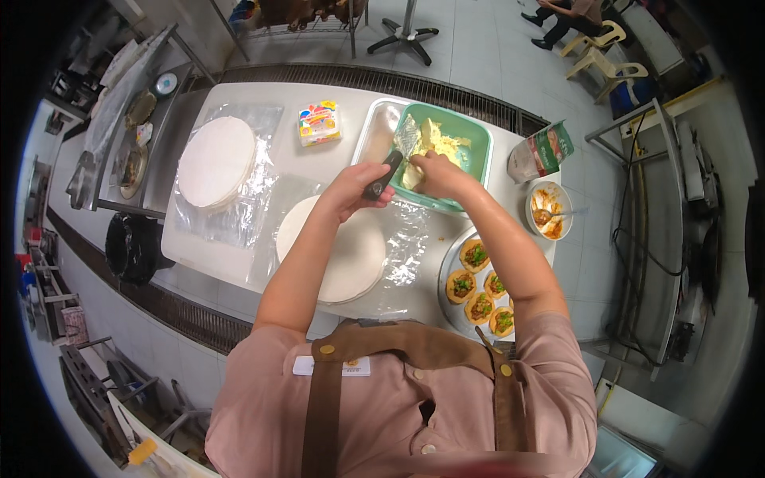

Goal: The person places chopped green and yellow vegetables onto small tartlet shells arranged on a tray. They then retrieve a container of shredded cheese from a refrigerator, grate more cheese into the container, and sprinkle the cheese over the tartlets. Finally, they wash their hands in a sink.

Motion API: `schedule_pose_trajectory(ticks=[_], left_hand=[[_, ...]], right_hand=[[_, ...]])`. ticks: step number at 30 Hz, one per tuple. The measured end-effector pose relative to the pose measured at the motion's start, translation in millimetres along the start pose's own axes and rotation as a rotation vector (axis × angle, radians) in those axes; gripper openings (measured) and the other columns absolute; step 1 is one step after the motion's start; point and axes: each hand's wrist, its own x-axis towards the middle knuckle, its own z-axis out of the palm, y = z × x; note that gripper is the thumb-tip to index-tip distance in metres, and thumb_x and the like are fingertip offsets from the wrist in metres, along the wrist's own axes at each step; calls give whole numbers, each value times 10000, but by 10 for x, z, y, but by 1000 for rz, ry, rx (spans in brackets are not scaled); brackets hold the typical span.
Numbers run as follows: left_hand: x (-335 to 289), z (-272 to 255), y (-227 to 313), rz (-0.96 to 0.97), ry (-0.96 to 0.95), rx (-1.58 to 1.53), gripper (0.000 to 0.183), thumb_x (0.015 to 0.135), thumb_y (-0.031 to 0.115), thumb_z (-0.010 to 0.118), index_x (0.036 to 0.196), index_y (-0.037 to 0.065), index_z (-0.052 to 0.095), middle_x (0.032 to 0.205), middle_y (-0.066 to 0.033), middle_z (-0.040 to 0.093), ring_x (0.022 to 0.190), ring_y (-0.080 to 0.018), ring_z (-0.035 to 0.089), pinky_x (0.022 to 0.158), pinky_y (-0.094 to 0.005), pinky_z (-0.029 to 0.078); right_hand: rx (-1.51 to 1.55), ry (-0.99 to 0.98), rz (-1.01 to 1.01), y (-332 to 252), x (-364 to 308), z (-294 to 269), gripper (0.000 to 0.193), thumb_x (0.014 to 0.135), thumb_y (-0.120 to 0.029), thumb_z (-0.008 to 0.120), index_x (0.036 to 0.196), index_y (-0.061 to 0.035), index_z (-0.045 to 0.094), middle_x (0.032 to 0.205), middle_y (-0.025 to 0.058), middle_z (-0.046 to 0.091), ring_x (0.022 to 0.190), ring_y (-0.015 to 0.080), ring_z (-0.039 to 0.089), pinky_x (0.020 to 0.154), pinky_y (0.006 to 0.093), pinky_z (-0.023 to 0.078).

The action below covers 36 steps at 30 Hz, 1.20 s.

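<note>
My left hand [362,190] is closed round the black handle of a flat metal grater [407,135], which slants into a green tub [480,171]. Pale yellow grated cheese [449,149] lies heaped in the tub. Over the tub's near side, my right hand [438,175] has its fingers closed on a pale block of cheese [413,178] beside the grater. The fingers hide part of the block. A clear tray [373,131] shows under and left of the tub.
Round white flatbread sheets [217,162] and a second stack [343,255] lie on plastic. Around the table stand a small carton [319,123], a foil pouch [542,151], a sauce bowl with spoon [567,227], and a tray of topped rounds [449,299]. A person [570,20] sits far off.
</note>
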Motion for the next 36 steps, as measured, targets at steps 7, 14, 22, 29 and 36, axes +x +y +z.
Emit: schedule_pose_trajectory(ticks=[7,14,22,29,36], left_hand=[[93,21,20,-53,19,-140,257,886,221,623,1028,14,570,888,-141,680,684,-157,648,629,-307,572],[83,98,110,-63,98,-126,213,879,204,625,1017,46,586,840,-72,667,604,-98,573,608,-264,513],[62,174,93,-32,93,-111,269,865,184,632,1076,27,574,869,-106,693,585,-94,611,542,-237,552],[53,196,41,-29,132,-79,204,874,196,610,1019,55,583,860,-87,676,616,-104,588,599,-258,516],[100,159,-25,-24,85,-118,223,874,190,609,1040,47,568,876,-107,680,634,-121,618,613,-263,556]], right_hand=[[-126,-123,-41,97,291,39,783,616,-259,728,1356,-191,483,1197,298,481,1072,460,537,931,448,485],[-16,-41,-279,258,346,60,601,630,-282,774,1172,-144,556,1101,255,524,1009,414,558,877,427,472],[343,-181,-389,355,300,2,291,799,-230,718,1000,-91,560,1018,143,604,998,272,587,841,374,457],[410,-374,-442,479,268,-176,425,757,-110,742,1107,-111,500,982,71,563,996,192,537,850,312,425],[396,-233,-254,475,195,-154,571,671,-132,779,1180,-105,520,996,112,574,953,248,572,814,355,458]])
